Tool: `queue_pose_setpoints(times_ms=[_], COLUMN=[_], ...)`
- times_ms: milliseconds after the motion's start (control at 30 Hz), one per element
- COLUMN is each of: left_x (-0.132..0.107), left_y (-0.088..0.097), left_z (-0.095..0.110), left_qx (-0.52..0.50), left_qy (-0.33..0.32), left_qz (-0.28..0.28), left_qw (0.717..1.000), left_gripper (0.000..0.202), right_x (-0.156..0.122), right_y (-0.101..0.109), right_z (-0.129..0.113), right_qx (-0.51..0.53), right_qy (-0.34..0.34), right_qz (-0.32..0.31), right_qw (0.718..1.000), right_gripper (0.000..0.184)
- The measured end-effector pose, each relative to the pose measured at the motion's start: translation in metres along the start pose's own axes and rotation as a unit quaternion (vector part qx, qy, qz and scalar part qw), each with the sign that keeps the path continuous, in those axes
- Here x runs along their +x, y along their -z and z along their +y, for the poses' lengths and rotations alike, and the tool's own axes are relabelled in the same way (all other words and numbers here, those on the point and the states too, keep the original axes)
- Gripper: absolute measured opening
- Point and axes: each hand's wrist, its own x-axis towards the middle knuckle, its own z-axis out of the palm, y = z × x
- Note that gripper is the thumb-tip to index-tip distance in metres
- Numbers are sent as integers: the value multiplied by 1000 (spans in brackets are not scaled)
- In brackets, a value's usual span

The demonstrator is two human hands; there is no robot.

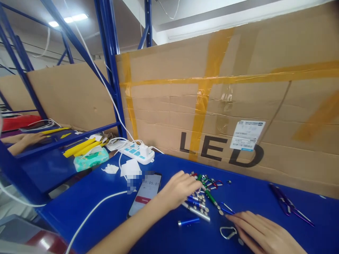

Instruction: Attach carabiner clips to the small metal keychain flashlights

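Observation:
My left hand [181,190] reaches over a pile of small metal parts, its fingers bent down and closed; whatever is in them is hidden. Beneath it lie several round silver discs [202,206] among blue and silver tubes. A green metal tube [210,195] slants from the pile, one disc [221,212] at its lower end. My right hand [261,231] rests on the table with fingers stretched out, fingertips close to that disc. Beside its thumb are a silver carabiner [227,232] and another disc [241,241]. A blue carabiner [226,208] lies just beyond its fingers.
A phone running a timer [144,194] lies left of the parts. Behind it are a power strip [139,152] and a tissue pack [91,158]. Purple-handled pliers [287,203] lie at right. A cardboard wall [169,116] closes the back. Another person's hands [28,139] show far left.

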Motion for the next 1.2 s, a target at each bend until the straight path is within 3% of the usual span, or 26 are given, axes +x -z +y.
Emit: queue_pose_setpoints(times_ms=[133, 267, 500, 633, 833, 1033, 1200], left_x=[2, 2, -4, -9, -16, -19, -17], left_y=[4, 5, 11, 19, 19, 11, 11], left_z=[-5, -4, -8, -17, -21, -18, -13], left_qx=[6, 33, 16, 8, -14, -28, -45], left_qy=[53, 81, 109, 130, 150, 133, 105], left_qz=[10, -4, -8, -20, -6, -14, -51], left_qw=[999, 996, 994, 991, 989, 991, 992], left_gripper=[34, 29, 23, 22, 24, 24, 29], right_x=[6, 7, 0, 5, 13, 6, 3], right_y=[6, 6, -6, -9, -2, 9, 14], right_z=[-7, -13, -9, -21, -30, -15, -7], right_qx=[15, 47, 56, 100, 182, 164, 142], right_qy=[-31, -40, -104, -156, -178, -191, -220], right_qz=[-48, -85, -78, -108, -191, -218, -268], right_qw=[998, 994, 990, 977, 948, 943, 927], right_gripper=[34, 37, 38, 36, 33, 34, 24])
